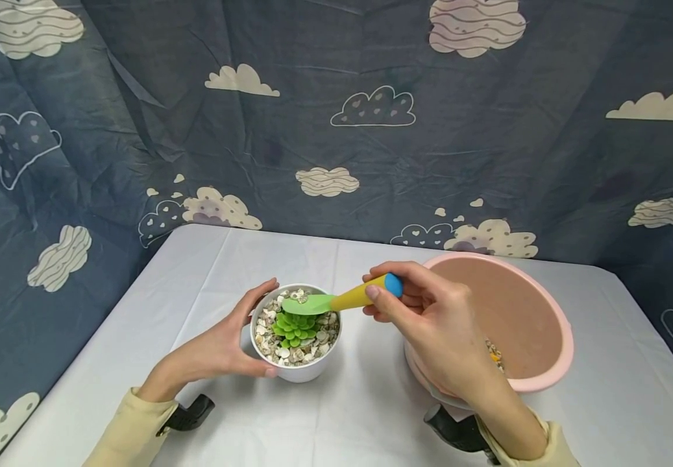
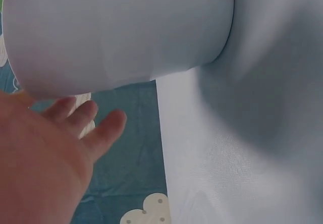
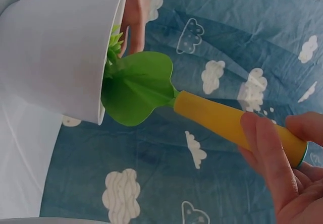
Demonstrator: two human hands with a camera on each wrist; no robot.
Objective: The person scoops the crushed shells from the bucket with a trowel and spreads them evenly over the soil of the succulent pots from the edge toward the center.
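Observation:
A white flowerpot [image 1: 303,373] stands on the table, filled with pale pebbles [image 1: 266,327] around a green succulent [image 1: 296,328]. My left hand [image 1: 219,344] holds the pot's left side at the rim, thumb in front and fingertips behind; in the left wrist view, the other fingers spread below the pot wall [image 2: 121,37]. Between thumb and fingers, my right hand [image 1: 435,321] grips the yellow handle [image 1: 356,297] of a toy trowel near its blue end. In the right wrist view, the trowel's green blade [image 3: 141,88] reaches in over the pot's rim, beside the succulent.
A large pink tub [image 1: 523,311] stands right behind my right hand and forearm, with some pebbles and an orange bit [image 1: 495,357] visible inside. White cloth covers the table [image 1: 336,428]. Behind it hangs a dark blue curtain [image 1: 289,143] with clouds.

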